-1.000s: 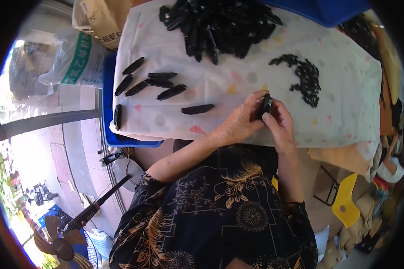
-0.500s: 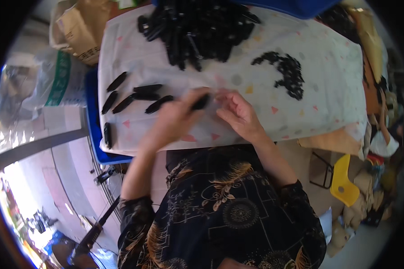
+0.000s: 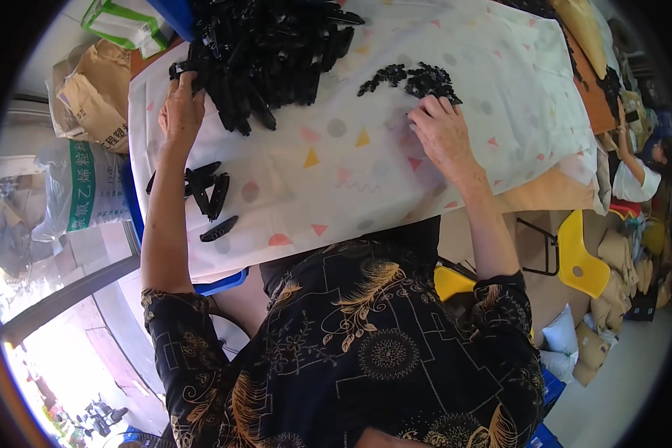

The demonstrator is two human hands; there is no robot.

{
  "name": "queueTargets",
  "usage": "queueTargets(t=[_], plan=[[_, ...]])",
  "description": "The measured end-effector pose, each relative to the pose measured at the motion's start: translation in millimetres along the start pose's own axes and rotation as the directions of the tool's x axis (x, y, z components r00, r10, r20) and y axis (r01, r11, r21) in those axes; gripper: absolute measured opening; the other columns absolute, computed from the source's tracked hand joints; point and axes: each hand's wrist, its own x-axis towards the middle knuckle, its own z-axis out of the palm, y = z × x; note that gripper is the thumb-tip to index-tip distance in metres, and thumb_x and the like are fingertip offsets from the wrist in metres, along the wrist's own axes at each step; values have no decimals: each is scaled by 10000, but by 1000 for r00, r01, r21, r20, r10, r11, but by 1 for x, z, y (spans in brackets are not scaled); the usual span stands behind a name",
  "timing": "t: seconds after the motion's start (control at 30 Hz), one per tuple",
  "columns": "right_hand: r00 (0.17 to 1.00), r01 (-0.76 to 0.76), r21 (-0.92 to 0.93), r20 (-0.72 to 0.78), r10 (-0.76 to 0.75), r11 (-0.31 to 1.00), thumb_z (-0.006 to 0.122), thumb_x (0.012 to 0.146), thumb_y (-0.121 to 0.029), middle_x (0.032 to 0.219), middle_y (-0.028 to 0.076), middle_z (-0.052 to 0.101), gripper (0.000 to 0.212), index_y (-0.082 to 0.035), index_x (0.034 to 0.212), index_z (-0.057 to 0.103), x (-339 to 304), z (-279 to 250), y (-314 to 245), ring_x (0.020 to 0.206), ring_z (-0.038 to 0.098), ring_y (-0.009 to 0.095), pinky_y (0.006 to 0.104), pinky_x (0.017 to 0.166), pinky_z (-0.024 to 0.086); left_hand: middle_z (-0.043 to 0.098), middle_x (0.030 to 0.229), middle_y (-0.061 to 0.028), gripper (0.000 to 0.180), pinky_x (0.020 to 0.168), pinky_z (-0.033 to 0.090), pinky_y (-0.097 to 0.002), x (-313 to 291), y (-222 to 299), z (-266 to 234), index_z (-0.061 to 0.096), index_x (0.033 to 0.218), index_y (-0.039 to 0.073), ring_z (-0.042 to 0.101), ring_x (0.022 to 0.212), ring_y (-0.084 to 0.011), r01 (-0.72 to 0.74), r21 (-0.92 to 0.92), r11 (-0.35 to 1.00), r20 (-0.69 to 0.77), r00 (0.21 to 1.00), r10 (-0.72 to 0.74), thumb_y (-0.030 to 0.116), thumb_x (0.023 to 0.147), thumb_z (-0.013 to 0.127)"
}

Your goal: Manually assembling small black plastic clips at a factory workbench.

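A big heap of long black plastic pieces (image 3: 272,56) lies at the far left of the table. My left hand (image 3: 181,112) reaches to the heap's left edge, with thumb and fingers closed round one long black piece (image 3: 178,69). Over to the right is a smaller pile of tiny black parts (image 3: 425,78). My right hand (image 3: 442,134) rests at its near edge, fingers bent and drawn together on the parts; what they pinch is too small to make out. Several finished-looking long black pieces (image 3: 215,196) lie loosely grouped beside my left forearm.
A white patterned cloth (image 3: 336,187) covers the table. Left of it stand a brown paper bag (image 3: 97,89) and a clear plastic sack (image 3: 89,183). A yellow chair (image 3: 581,257) is at the right. Farther right, another person (image 3: 638,172) is partly visible.
My hands were together over the near middle of the table with a black piece; now they are apart. The left has reached to the big heap, the right to the small parts.
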Motion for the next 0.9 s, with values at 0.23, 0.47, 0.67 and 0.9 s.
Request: queueTargets(t=[0.23, 0.47, 0.67, 0.9], plan=[[993, 44, 71, -110, -36, 997, 652, 772, -52, 883, 51, 536, 126, -49, 882, 591, -1, 9, 8, 838, 531, 238, 352, 758, 445, 623, 1018, -120, 313, 794, 462, -436, 5, -7, 10, 485, 1064, 94, 591, 977, -338, -114, 76, 991, -42, 992, 118, 127, 793, 639], [976, 128, 133, -193, -101, 983, 621, 782, -26, 919, 46, 537, 142, -58, 917, 590, 25, 20, -13, 863, 535, 241, 344, 771, 454, 666, 911, -78, 277, 773, 468, -436, 4, -14, 1, 500, 987, 107, 625, 865, -317, 134, -69, 989, 40, 990, -132, 181, 782, 672], [935, 342, -120, -60, -351, 932, 601, 732, 1, 945, 28, 547, 210, -73, 929, 595, 71, 41, -12, 898, 545, 204, 313, 814, 468, 640, 813, -57, 274, 549, 476, -243, -31, 17, -15, 575, 969, 23, 600, 744, -107, 278, -751, 598, 124, 950, -286, 172, 787, 715], [846, 532, -265, 153, -510, 804, 616, 678, -4, 916, 53, 523, 244, -52, 915, 581, 88, 42, -23, 863, 595, 188, 276, 703, 531, 647, 954, -68, 121, 616, 476, -238, -107, 112, -21, 541, 1036, 114, 640, 788, -172, 451, -858, -247, 444, 892, 85, 140, 921, 570]])
